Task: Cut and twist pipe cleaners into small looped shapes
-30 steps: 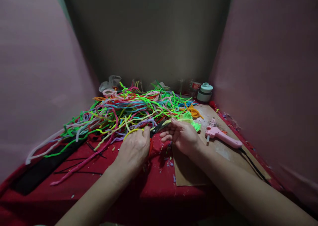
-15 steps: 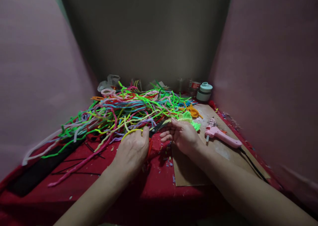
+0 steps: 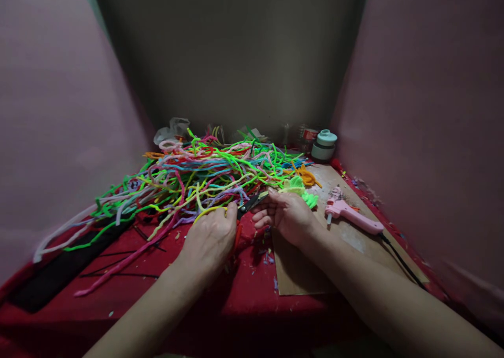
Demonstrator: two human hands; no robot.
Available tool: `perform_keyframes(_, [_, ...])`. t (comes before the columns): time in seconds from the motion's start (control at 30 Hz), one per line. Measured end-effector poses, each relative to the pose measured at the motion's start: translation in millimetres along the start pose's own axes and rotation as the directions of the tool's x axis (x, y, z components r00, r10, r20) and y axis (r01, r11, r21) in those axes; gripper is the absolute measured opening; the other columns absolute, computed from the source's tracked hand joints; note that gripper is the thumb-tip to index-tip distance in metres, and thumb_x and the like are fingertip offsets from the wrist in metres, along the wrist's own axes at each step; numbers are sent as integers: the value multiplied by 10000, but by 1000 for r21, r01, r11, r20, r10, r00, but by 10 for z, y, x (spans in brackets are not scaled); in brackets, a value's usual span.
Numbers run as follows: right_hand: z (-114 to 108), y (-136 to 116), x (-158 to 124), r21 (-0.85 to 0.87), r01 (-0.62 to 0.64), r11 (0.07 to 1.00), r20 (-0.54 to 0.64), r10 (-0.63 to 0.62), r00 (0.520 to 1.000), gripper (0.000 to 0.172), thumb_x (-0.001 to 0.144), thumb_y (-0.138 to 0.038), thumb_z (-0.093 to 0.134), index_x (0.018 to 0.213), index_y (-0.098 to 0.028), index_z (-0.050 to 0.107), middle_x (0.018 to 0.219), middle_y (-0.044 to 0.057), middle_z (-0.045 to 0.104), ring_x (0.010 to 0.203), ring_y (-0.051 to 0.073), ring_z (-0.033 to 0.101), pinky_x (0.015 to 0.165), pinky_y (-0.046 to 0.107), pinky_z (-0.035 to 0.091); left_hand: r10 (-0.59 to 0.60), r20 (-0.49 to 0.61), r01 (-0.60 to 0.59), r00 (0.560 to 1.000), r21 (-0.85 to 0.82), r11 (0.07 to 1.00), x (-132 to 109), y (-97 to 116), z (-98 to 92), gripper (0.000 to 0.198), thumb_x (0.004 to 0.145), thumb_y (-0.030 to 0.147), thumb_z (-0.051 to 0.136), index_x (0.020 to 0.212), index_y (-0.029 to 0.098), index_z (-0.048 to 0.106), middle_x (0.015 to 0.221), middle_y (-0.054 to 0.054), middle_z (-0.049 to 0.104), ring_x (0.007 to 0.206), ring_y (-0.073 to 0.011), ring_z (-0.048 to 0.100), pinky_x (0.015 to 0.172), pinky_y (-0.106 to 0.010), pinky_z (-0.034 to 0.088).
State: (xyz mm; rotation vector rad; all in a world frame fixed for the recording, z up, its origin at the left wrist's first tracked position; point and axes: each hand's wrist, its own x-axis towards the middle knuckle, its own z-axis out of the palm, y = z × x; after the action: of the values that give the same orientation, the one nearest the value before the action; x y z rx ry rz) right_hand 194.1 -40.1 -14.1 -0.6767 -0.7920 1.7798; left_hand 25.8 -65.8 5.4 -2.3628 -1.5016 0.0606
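Note:
My left hand [image 3: 212, 234] is closed around scissors [image 3: 248, 204] with black blades and a red handle, most of which the hand hides. The blades point up and right toward the fingertips of my right hand [image 3: 289, 211]. Between thumb and forefinger, that hand pinches a pale yellow pipe cleaner [image 3: 263, 195], its other fingers loosely curled. The blade tips lie at this pale piece; whether they have cut through it I cannot tell. Just behind the right hand is a bright green and pale yellow fuzzy shape [image 3: 297, 187], partly hidden by it.
A large tangled heap of coloured pipe cleaners [image 3: 212, 164] spreads behind both hands. On a brown board [image 3: 303, 274] at the right lies a pink glue gun [image 3: 352, 216] with a black cord. A pale blue-lidded bottle [image 3: 325, 145] stands behind it. Scraps dot the red cloth [image 3: 157, 295].
Both hands stay nearly in place. My right fingertips have shifted slightly left and down, and the scissor blades now reach a little closer to them.

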Motion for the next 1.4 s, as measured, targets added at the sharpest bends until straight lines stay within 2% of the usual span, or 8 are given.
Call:
perform_keyframes(0.17, [0,1,-7,-37,19,999,-16,-19,1000,376,901,-226,349,673,-82,612,543,101,629,428,141,570,462,263,507,40,-18,-39,999,39,998,-17,-16,-28,374,845,51,255,1102,96,523,826,-120,612,754,-227,595,689,-352,472])
perform_keyframes(0.37, [6,-15,-30,-61,13,998,-11,-13,1000,371,896,-238,369,680,-76,622,567,109,639,448,146,584,467,268,513,39,-30,-38,999,51,998,-20,-20,-38,365,845,51,262,1092,97,527,833,-120,611,757,-237,596,686,-359,472])
perform_keyframes(0.7, [-3,-15,-23,-80,6,997,25,-4,1000,407,918,-247,340,681,-70,621,597,118,650,477,148,603,470,257,513,61,10,-62,998,41,997,-13,-51,-36,387,819,21,277,1131,87,497,868,-130,629,785,-233,618,693,-352,486])
perform_keyframes(0.9, [20,-41,-28,-72,-34,997,8,34,999,460,929,-262,287,691,-57,623,619,134,650,510,164,621,472,264,508,60,28,-60,998,16,998,-38,-81,-48,348,816,43,302,1086,104,512,863,-123,626,778,-233,620,696,-356,492])
perform_keyframes(1.0, [29,-42,-29,-58,2,998,-15,-2,1000,427,917,-264,320,702,-63,629,626,132,654,511,163,618,471,265,502,60,30,-60,998,-14,998,-45,-93,-32,342,820,56,313,1101,111,499,884,-121,625,795,-228,622,694,-344,495])
perform_keyframes(1.17, [37,-40,-38,-64,72,995,-118,-79,990,322,868,-205,421,649,-86,624,584,96,646,449,133,578,432,240,469,54,37,-52,998,-64,997,-54,-102,-6,348,822,69,319,1126,114,483,905,-120,626,818,-219,623,714,-334,494])
perform_keyframes(1.27, [35,-46,-40,-58,89,994,-157,-97,983,325,866,-195,427,632,-85,624,580,88,646,434,118,567,413,219,440,56,38,-52,998,-91,994,-59,-108,6,355,815,85,339,1144,115,469,917,-120,625,817,-220,623,695,-328,497])
perform_keyframes(1.4, [16,-48,-32,-53,84,995,-150,-91,984,341,878,-212,408,662,-80,636,609,98,658,447,117,567,420,223,431,53,36,-50,998,-85,995,-62,-118,38,375,824,78,315,1172,119,448,914,-114,622,832,-205,621,708,-312,496])
